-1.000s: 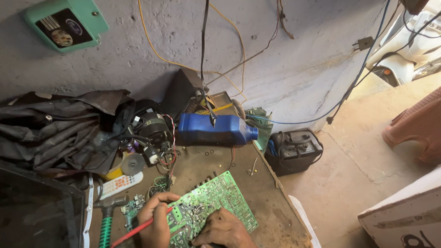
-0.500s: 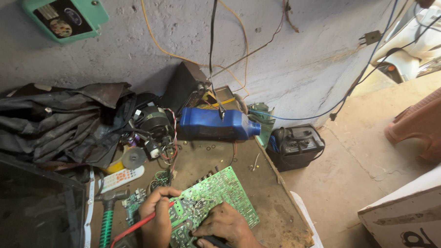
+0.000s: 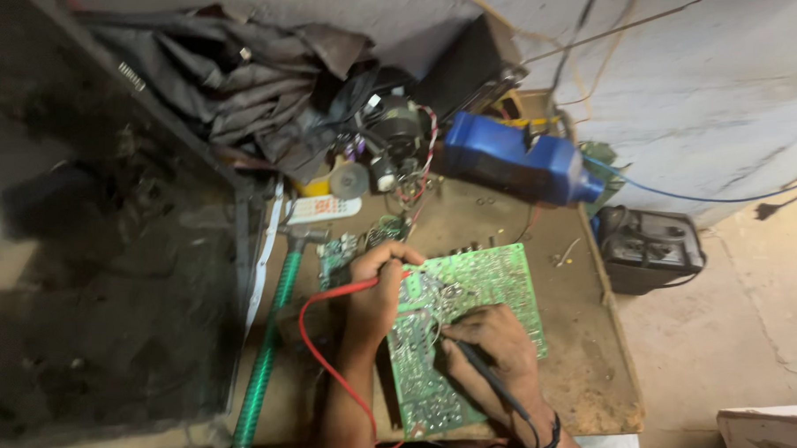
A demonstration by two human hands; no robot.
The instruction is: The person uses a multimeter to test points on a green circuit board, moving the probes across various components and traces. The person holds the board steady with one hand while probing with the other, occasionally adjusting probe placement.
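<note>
My left hand point(image 3: 379, 291) pinches the red probe point(image 3: 348, 288) tip-down on the green circuit board point(image 3: 484, 283); my right hand point(image 3: 491, 353) grips the black probe point(image 3: 488, 380), knuckles up, near edge.

Both forearms are bare, with no sleeves in view. The left hand point(image 3: 376, 291) wears nothing on the fingers or wrist. The right hand point(image 3: 491, 349) has a thin black band point(image 3: 552, 435) around the wrist.

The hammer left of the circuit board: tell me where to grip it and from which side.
Grip the hammer by its long green handle, about midway, coming from above. It lies flat on the table with the head at the far end; the left hand and red lead crowd its right side.
</note>
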